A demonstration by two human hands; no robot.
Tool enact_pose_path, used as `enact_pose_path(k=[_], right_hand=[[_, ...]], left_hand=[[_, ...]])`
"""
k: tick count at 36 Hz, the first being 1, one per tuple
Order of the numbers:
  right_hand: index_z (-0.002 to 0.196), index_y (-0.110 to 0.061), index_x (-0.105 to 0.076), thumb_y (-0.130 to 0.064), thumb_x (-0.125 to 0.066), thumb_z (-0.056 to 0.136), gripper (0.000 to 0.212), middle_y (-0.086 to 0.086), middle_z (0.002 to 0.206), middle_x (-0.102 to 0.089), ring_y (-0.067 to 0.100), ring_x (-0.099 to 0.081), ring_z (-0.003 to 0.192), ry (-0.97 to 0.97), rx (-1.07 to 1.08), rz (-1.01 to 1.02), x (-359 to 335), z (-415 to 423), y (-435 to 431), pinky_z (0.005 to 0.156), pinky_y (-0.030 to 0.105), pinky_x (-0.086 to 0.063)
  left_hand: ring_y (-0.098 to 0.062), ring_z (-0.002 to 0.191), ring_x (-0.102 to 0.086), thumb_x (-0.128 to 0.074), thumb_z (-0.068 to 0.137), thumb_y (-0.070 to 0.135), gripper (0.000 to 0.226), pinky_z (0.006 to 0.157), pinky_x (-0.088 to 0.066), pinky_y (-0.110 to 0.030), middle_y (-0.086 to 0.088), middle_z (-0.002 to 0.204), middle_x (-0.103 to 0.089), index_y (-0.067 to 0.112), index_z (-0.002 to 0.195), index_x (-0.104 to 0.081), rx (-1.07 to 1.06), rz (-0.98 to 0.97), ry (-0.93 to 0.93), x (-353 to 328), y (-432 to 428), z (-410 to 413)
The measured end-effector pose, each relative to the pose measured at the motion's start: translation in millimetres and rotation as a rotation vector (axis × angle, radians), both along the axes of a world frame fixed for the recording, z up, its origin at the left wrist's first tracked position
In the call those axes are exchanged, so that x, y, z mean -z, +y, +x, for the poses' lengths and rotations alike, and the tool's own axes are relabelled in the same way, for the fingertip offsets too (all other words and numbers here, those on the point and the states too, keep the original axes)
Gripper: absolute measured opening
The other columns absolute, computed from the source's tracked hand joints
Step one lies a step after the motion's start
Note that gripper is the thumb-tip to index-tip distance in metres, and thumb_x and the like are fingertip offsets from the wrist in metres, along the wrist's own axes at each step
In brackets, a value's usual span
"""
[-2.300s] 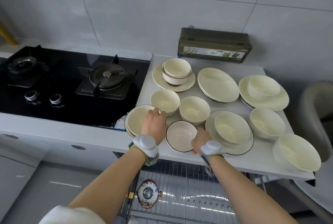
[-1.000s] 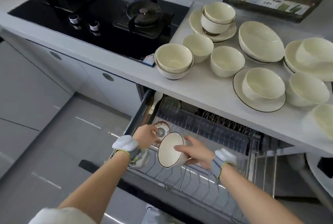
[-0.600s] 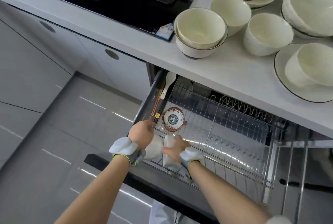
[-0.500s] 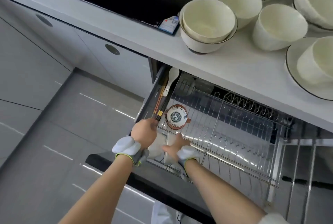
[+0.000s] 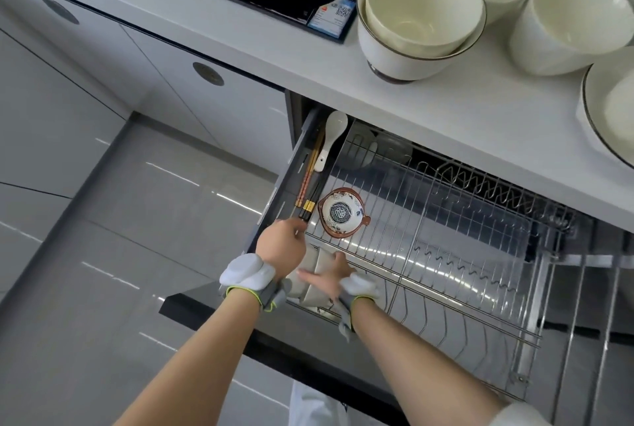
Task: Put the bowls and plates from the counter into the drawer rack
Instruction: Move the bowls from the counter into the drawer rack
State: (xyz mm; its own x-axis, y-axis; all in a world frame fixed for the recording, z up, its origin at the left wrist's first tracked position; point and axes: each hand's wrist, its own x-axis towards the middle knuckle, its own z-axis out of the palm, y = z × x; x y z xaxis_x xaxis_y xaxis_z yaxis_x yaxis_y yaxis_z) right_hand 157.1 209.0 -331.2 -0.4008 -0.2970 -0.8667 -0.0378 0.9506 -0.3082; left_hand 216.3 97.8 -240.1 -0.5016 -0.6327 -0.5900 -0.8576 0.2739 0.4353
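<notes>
The wire drawer rack [image 5: 446,254] is pulled out under the counter [image 5: 308,58]. At its front left corner, two pale dishes stand on edge side by side. My left hand [image 5: 284,244] curls over the cream bowl [image 5: 297,280]. My right hand [image 5: 329,274] presses on the small black-rimmed bowl [image 5: 320,293]. Both dishes are mostly hidden by my hands. On the counter above stand two stacked cream bowls [image 5: 418,14], a single bowl [image 5: 569,21] and a black-rimmed plate [image 5: 603,110] with a bowl on it.
A small patterned dish [image 5: 341,212] sits in the rack just behind my hands. Chopsticks [image 5: 310,185] and a white spoon [image 5: 331,137] lie in the left side channel. The dark drawer front [image 5: 206,309] juts over the grey floor. A hob edge lies at top.
My hands carried two bowls from the counter down into the rack's front left corner. In the last half second they barely moved and the view drew closer.
</notes>
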Motion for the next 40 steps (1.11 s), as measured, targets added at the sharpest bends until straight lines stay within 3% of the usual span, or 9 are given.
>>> enact_pose_path(k=[3, 8, 22, 28, 31, 33, 35, 38, 40], right_hand=[[0.136, -0.010, -0.031, -0.063, -0.076, 0.057, 0.105, 0.006, 0.130, -0.054, 0.023, -0.055, 0.110, -0.057, 0.088, -0.043, 5, 3, 1, 0.089, 0.031, -0.046], [0.132, -0.014, -0.034, -0.066, -0.074, 0.052, 0.103, 0.003, 0.125, -0.057, 0.023, -0.057, 0.107, -0.040, 0.044, -0.064, 5, 1, 4, 0.090, 0.033, -0.049], [0.137, -0.007, -0.033, -0.052, -0.070, 0.075, 0.085, 0.010, 0.134, -0.049, 0.025, -0.050, 0.119, -0.076, -0.025, -0.079, -20, -14, 15, 0.095, 0.033, -0.044], [0.130, -0.001, -0.045, -0.053, -0.064, 0.081, 0.074, 0.014, 0.135, -0.051, 0.025, -0.051, 0.122, -0.043, -0.039, -0.041, -58, -36, 15, 0.093, 0.030, -0.043], [0.111, -0.003, -0.056, -0.054, -0.058, 0.085, 0.057, 0.015, 0.127, -0.060, 0.027, -0.058, 0.116, -0.053, -0.007, -0.028, -89, -53, 23, 0.078, 0.022, -0.046], [0.093, -0.011, -0.055, -0.044, -0.063, 0.084, 0.036, 0.016, 0.118, -0.065, 0.029, -0.063, 0.109, -0.028, 0.065, -0.073, -101, -58, 25, 0.089, 0.031, -0.053], [0.084, -0.014, -0.055, -0.036, -0.065, 0.082, 0.024, 0.013, 0.101, -0.069, 0.025, -0.067, 0.095, 0.028, 0.114, -0.121, -111, -65, 28, 0.090, 0.037, -0.054], [0.063, -0.015, -0.048, -0.035, -0.058, 0.090, 0.035, -0.004, 0.053, -0.058, 0.008, -0.056, 0.050, 0.026, 0.128, -0.138, -142, -81, 33, 0.058, 0.013, -0.049], [0.067, -0.010, -0.055, -0.033, -0.056, 0.092, 0.034, -0.003, 0.050, -0.054, 0.009, -0.051, 0.047, 0.016, 0.169, -0.188, -163, -96, 41, 0.053, 0.012, -0.040]], left_hand=[[-0.025, 0.111, -0.060, -0.041, 0.093, 0.010, 0.039, 0.093, -0.046, -0.028, -0.006, 0.129, -0.060, 0.020, 0.125, -0.060, -0.004, 0.002, 0.002, 1, 1, -1], [-0.025, 0.114, -0.059, -0.041, 0.094, 0.010, 0.037, 0.098, -0.045, -0.029, -0.006, 0.129, -0.060, 0.018, 0.124, -0.060, -0.009, 0.010, 0.010, 1, 3, -3], [-0.027, 0.113, -0.059, -0.041, 0.094, 0.011, 0.038, 0.095, -0.047, -0.031, -0.007, 0.130, -0.059, 0.020, 0.126, -0.060, 0.012, 0.012, -0.051, -13, 7, -11], [-0.026, 0.118, -0.056, -0.041, 0.094, 0.011, 0.038, 0.098, -0.045, -0.031, -0.008, 0.131, -0.058, 0.017, 0.127, -0.058, 0.042, 0.007, -0.048, -41, 15, -22], [-0.027, 0.116, -0.056, -0.042, 0.093, 0.013, 0.036, 0.098, -0.046, -0.031, -0.010, 0.129, -0.059, 0.016, 0.124, -0.059, 0.052, -0.011, -0.011, -69, 23, -34], [-0.028, 0.113, -0.058, -0.042, 0.093, 0.014, 0.035, 0.094, -0.047, -0.029, -0.009, 0.128, -0.060, 0.017, 0.123, -0.060, 0.056, -0.021, 0.006, -78, 26, -39], [-0.029, 0.105, -0.063, -0.043, 0.093, 0.013, 0.035, 0.086, -0.048, -0.028, -0.009, 0.124, -0.063, 0.016, 0.122, -0.061, 0.051, -0.026, 0.007, -88, 29, -42], [-0.026, 0.104, -0.063, -0.044, 0.093, 0.013, 0.034, 0.085, -0.048, -0.027, -0.007, 0.123, -0.064, 0.016, 0.121, -0.062, 0.050, -0.049, 0.037, -107, 37, -52], [-0.024, 0.112, -0.059, -0.044, 0.093, 0.015, 0.034, 0.092, -0.046, -0.028, -0.006, 0.127, -0.061, 0.016, 0.123, -0.061, 0.053, -0.069, 0.060, -125, 44, -62]])
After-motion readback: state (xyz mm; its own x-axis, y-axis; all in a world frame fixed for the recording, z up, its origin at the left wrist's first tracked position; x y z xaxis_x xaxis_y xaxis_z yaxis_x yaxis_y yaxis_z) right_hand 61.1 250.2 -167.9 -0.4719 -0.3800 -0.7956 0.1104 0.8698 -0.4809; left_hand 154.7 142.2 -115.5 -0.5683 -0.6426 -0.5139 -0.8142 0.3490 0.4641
